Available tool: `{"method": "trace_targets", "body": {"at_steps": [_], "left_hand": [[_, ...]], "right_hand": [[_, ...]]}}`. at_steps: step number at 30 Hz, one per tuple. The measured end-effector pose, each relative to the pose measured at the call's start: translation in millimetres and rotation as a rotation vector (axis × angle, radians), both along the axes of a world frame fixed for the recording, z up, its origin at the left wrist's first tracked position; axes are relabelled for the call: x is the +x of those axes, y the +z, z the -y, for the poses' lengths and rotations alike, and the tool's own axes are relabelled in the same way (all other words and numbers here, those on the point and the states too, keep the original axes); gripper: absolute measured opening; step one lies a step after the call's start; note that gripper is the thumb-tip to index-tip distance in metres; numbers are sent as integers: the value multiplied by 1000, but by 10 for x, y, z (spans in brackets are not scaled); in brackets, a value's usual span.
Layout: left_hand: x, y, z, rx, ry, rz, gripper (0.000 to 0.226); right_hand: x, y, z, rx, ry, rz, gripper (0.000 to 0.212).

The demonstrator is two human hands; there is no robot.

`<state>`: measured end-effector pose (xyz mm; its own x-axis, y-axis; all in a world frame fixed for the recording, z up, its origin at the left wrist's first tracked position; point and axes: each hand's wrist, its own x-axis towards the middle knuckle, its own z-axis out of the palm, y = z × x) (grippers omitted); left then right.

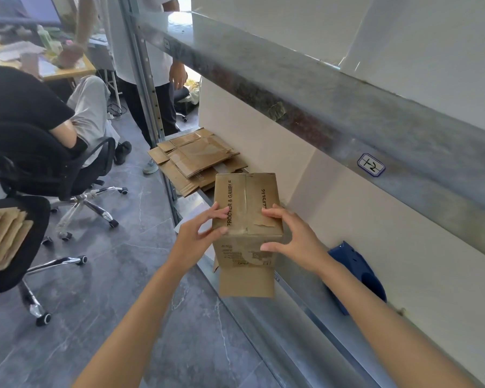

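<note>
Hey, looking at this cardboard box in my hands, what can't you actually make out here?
Head view:
Brown cardboard box: underside and inside face away; small print on its near face is blurred.
Number printed on its top: right hand covers its end.
Dark blue plastic object: right forearm hides part; its kind is unclear.
Tan cardboard stack, far left: cut off by the frame edge.

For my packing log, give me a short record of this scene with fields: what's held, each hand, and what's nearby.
Held item: cardboard box, top flaps closed, lower flap hanging down
Left hand: grips box's top left corner
Right hand: grips box's top right corner
Behind: flattened cartons piled on the shelf
Beside: blue object, right of box
</note>
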<state>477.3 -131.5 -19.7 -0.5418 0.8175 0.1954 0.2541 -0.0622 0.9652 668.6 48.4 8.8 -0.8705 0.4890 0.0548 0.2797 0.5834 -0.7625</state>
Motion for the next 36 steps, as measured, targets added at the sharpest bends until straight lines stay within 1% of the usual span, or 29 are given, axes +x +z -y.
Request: {"method": "trace_targets", "body": {"at_steps": [2, 4, 6, 8, 10, 12, 13, 16, 17, 20, 24, 27, 30, 33, 34, 36], "left_hand": [[-22, -5, 18, -27, -21, 12, 35], [-30, -15, 22, -44, -25, -1, 45], [-21, -22, -10, -38, -12, -24, 45], [6, -1, -45, -40, -2, -51, 43], [15, 20, -58, -45, -4, -73, 43], [24, 37, -49, -56, -7, -92, 46], [37, 33, -49, -60, 5, -100, 46], [118, 3, -55, -36, 75, -73, 43], [142, -3, -53, -26, 90, -67, 43], [190, -12, -50, -9, 109, -76, 45], [262, -22, -107, 17, 186, -97, 42], [260, -46, -84, 3, 160, -112, 47], [82, -20, 48, -80, 3, -142, 55], [-131, 65, 144, -216, -127, -210, 59], [-162, 87, 148, -236, -137, -223, 59], [-172, 105, 130, -240, -119, -239, 58]], "right_hand": [[-1, 33, -65, -18, 12, -16, 67], [-20, 52, -82, 20, 18, -22, 58], [-30, 25, -56, 77, 9, -59, 46], [-4, -8, -34, 89, -22, -89, 39], [16, -14, -31, 92, -35, -79, 42], [-13, 7, 19, 138, -51, -45, 52], [-44, 5, 58, 175, -73, -46, 53], [-128, -56, 190, 277, -173, -121, 44], [-139, -71, 219, 283, -186, -134, 43], [-156, -85, 254, 297, -175, -106, 51], [-240, -97, 306, 393, -240, -111, 46], [-202, -80, 264, 332, -182, -81, 51], [-75, 8, 87, 157, -10, 9, 63], [21, 91, -67, -42, 116, 14, 66], [29, 105, -92, -61, 129, 14, 65], [17, 110, -98, -11, 115, -10, 62]]}}
